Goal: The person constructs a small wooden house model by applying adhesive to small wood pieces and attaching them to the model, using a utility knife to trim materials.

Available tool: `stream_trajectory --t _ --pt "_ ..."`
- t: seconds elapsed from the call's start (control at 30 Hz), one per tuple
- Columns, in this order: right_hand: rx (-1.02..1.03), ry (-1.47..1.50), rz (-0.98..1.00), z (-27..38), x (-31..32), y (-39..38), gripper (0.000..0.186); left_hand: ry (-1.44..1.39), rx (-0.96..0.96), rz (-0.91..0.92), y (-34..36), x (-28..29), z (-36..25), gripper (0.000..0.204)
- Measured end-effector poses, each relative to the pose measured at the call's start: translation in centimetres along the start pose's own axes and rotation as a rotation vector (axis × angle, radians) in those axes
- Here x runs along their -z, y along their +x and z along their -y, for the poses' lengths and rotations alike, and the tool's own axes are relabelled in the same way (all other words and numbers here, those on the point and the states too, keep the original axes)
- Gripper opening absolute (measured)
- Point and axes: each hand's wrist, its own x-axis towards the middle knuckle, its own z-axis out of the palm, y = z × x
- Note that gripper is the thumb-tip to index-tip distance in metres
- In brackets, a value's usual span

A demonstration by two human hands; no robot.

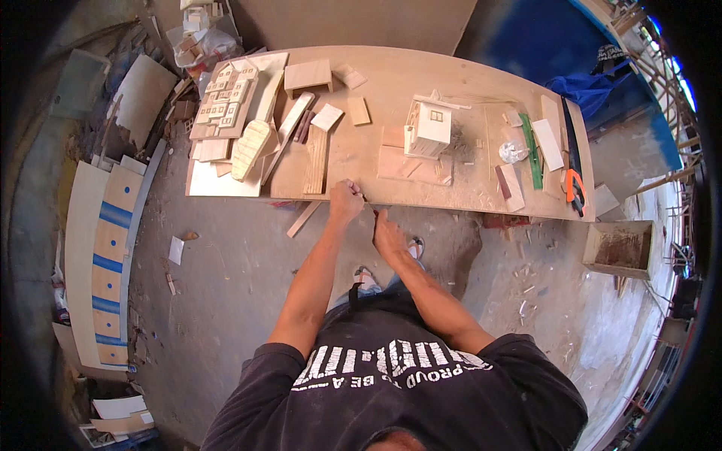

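My left hand (347,201) is closed at the front edge of the workbench, pinching something too small to make out. Just right of it and lower, my right hand (389,239) grips a slim hand tool (375,212) with a reddish handle; its tip points toward the left fingers. Whether it is a knife cannot be told. Beyond the hands a small wooden model house (429,129) stands upright on a flat wooden board (391,167). A striped wood strip (316,161) lies on the bench behind my left hand.
On the workbench (361,75), a flat wooden house-front model (227,96) lies at left among offcuts. At right are a green strip (532,154), a crumpled clear plastic piece (513,152) and an orange-handled saw (575,189). An open box (620,246) sits on the littered floor.
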Motion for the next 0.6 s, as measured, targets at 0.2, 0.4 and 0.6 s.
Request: stream_trajectory --t 0.2,0.4,0.6 --pt "-0.069 0.021 -0.054 0.6 -1.0 -0.3 0.021 0.042 -0.205 -0.011 -1.7 0.8 0.9 0.008" --pt "-0.092 0.121 -0.065 1.4 -0.8 -1.0 0.024 0.264 -0.457 -0.104 -2.9 1.4 0.4 0.009" --pt "-0.075 0.092 -0.02 1.0 -0.5 -0.7 0.022 0.493 -0.53 -0.069 -3.9 1.5 -0.1 0.011"
